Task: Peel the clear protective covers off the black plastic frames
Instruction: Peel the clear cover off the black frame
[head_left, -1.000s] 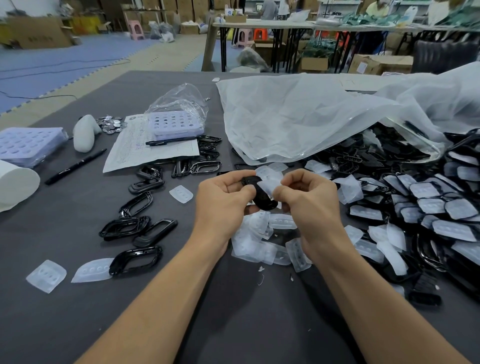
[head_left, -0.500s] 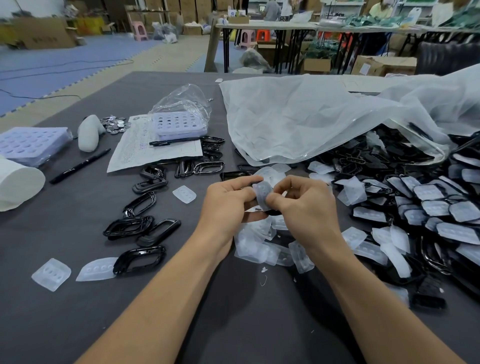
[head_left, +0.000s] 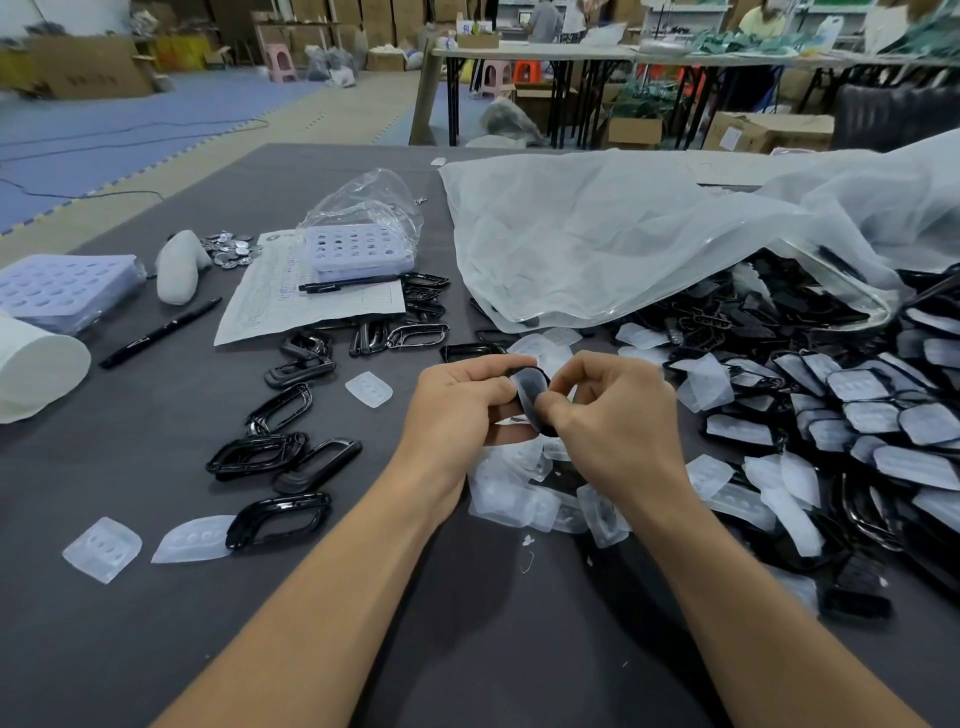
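Both hands hold one black plastic frame (head_left: 531, 391) with a clear cover on it, above the grey table (head_left: 104, 649). My left hand (head_left: 457, 410) grips its left side with curled fingers. My right hand (head_left: 613, 415) pinches its right edge with thumb and fingers. Most of the frame is hidden by my fingers. Peeled clear covers (head_left: 524, 499) lie piled under my hands. Bare black frames (head_left: 280, 514) lie to the left. A heap of covered frames (head_left: 857, 431) fills the right.
A large white plastic bag (head_left: 623, 244) lies behind my hands. Further left sit a sheet of paper (head_left: 306, 301), a purple tray (head_left: 358, 249), two pens, a white cup (head_left: 36, 369) and loose covers (head_left: 104, 548).
My hands have turned the frame between them, from a dark edge-on view to the cover side facing me. Both hands kept hold and stayed in the same spot.
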